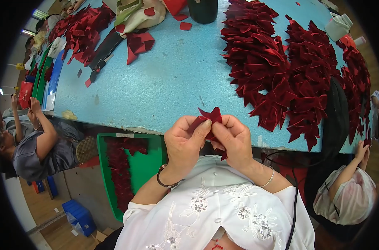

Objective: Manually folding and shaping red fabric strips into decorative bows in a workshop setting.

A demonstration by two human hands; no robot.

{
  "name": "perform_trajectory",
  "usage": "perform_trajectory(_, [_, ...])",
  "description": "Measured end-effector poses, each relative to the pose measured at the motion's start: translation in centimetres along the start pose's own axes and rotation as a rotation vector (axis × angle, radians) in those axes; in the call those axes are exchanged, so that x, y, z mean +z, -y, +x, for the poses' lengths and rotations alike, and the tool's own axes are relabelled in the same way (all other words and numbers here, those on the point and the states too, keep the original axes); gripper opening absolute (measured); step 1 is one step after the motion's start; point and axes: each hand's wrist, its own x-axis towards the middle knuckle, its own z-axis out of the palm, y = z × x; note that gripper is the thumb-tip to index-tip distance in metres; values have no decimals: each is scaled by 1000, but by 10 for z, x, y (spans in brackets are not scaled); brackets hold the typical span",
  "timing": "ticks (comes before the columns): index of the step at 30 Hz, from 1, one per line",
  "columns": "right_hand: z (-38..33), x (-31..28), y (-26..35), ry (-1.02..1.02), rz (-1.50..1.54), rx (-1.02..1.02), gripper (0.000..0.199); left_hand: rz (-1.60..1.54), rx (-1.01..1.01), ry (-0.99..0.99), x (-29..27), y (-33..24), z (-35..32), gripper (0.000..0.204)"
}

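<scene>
Both of my hands pinch one dark red velvet piece with pointed ends, like a small fabric bow (213,115), just over the near edge of the blue table (164,83). My left hand (182,141) has its thumb and fingers closed on the left side of the bow. On the other side, my right hand (236,139) grips it, thumb pressed toward the middle. Part of the bow hangs below the right fingers; the rest is hidden by them. Long rows of similar red bows (256,62) lie stacked at the right, with another row (309,71) beside them.
Left of my lap stands a green bin (102,175) holding red bows. Loose red fabric pieces (139,43), a dark strap-like object (106,50), a cloth bag (143,18) and a black container (203,10) occupy the far side. People work at left and right; a black cable (296,200) hangs beside me.
</scene>
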Motion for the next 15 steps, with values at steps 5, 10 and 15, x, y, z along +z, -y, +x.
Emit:
perform_trajectory(5, [2,-8,1,30,-116,-67,15,-23,38,9,6,3,7,15])
perform_trajectory(10, [6,-17,5,2,-209,-54,16,34,37,-4,11,2,14,13])
perform_trajectory(15, [14,-18,2,3,-187,-68,16,16,22,-28,9,4,23,16])
